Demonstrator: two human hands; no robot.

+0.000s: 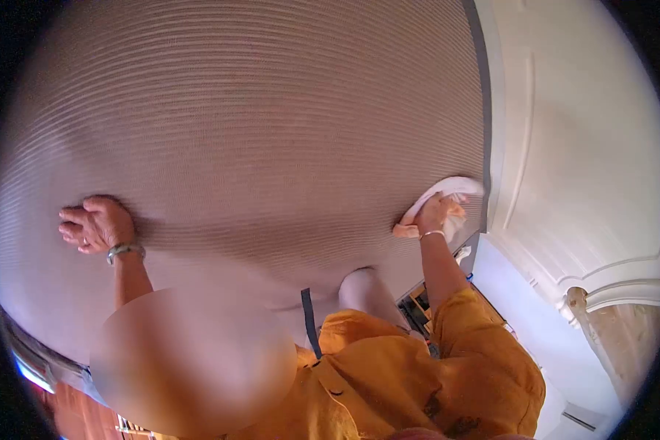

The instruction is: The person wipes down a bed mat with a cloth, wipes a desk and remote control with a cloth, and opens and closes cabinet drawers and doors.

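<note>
A wide brown ribbed mat (293, 132) spreads over the bed-like surface. On its left part my left hand (99, 224) rests with fingers apart and nothing in it; a bracelet circles the wrist. At the mat's right edge my right hand (434, 213) is closed on a white and peach cloth (458, 188), pressing it against the mat. Part of the cloth shows beyond the fingers. A thin bracelet sits on that wrist.
A cream carved headboard or panel (565, 147) stands along the right side, beyond the mat's dark border (484, 95). My knee (363, 290) rests on the mat's near side. A shelf with small items (418, 308) lies below my right arm. Wooden floor (84, 411) shows at lower left.
</note>
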